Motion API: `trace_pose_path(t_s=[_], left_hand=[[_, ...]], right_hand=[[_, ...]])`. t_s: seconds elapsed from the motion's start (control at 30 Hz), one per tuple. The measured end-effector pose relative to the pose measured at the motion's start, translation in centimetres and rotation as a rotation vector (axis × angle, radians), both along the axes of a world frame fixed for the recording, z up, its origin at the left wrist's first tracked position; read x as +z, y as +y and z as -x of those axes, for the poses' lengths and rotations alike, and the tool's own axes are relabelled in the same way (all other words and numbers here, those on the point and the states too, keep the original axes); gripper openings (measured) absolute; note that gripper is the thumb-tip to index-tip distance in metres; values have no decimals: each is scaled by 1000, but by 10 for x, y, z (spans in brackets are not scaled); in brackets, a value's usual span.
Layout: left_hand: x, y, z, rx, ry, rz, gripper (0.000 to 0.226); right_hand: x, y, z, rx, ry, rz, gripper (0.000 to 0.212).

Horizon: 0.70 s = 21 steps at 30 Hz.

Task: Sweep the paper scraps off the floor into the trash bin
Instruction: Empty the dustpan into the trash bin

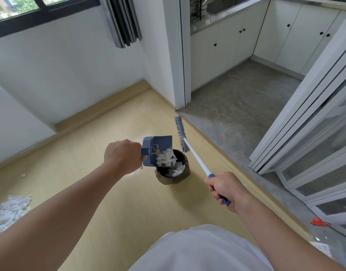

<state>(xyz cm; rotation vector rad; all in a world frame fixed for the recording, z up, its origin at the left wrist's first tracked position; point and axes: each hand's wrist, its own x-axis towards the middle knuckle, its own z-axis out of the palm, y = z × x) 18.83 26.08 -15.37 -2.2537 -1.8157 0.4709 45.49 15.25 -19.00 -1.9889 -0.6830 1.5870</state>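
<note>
My left hand [123,156] grips the handle of a blue dustpan [158,143], tilted over a small dark trash bin [173,178]. White paper scraps [165,158] slide from the pan into the bin, where more scraps [178,170] lie. My right hand [225,189] holds the blue end of a white broom handle [195,156]. The blue broom head [181,133] hangs in the air just right of the bin. A pile of scraps [10,210] lies on the wooden floor at the far left, with a stray bit [23,175] near it.
White walls with a wooden skirting run behind the bin. A doorway at the right opens onto a grey kitchen floor [246,106] with white cabinets. Folded white sliding doors [309,122] stand at the right. A red object [318,222] lies on the floor by them.
</note>
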Motion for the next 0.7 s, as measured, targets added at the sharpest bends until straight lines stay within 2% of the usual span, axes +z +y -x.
trace_pose_path(t_s=[0.27,0.7], left_hand=[[1,3,-3,10,-27,-11,40],[-3,6,-3,-60,52,15,37]], right_hand=[[0,2,0,1,2,7,15],[2,3,2,0,-2,-3,15]])
